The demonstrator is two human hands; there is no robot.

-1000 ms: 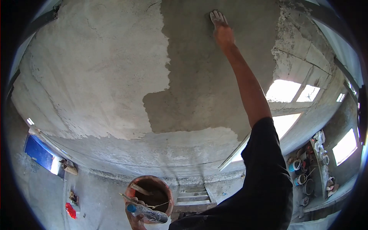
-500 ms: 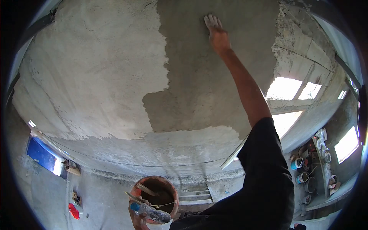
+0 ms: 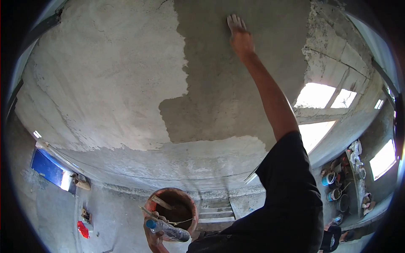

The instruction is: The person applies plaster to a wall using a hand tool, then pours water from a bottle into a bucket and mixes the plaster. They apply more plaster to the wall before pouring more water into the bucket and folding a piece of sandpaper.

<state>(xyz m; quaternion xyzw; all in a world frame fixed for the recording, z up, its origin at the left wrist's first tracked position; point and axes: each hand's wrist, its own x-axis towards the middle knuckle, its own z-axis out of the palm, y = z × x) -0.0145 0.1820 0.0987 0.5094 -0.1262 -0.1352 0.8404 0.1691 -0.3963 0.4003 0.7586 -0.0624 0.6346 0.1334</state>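
Observation:
My right hand (image 3: 239, 35) is raised high, its pale, whitened fingers stretched out and lying against the darker, damp-looking plaster (image 3: 211, 84) on the wall. Whether anything thin sits under that palm is hidden. Low in the view, my left hand (image 3: 154, 238) is wrapped round a clear plastic bottle (image 3: 172, 231) with a blue cap. The bottle lies tilted across the front of a reddish bucket (image 3: 193, 206). Inside the bucket are dark contents and a wooden piece (image 3: 163, 203), perhaps a handle. A thin cord crosses its opening.
Lighter dry plaster (image 3: 105, 76) borders the dark patch. Bright window openings (image 3: 314, 96) lie right. Far below are a blue panel (image 3: 46, 168), a red item (image 3: 82, 229), slatted boards (image 3: 216, 214), several buckets (image 3: 334, 194) and a person in dark clothing (image 3: 331, 238).
My right hand has barely shifted on the plaster. The bucket, bottle and left hand appear slightly further right and the bucket higher. A person has come into view at the lower right.

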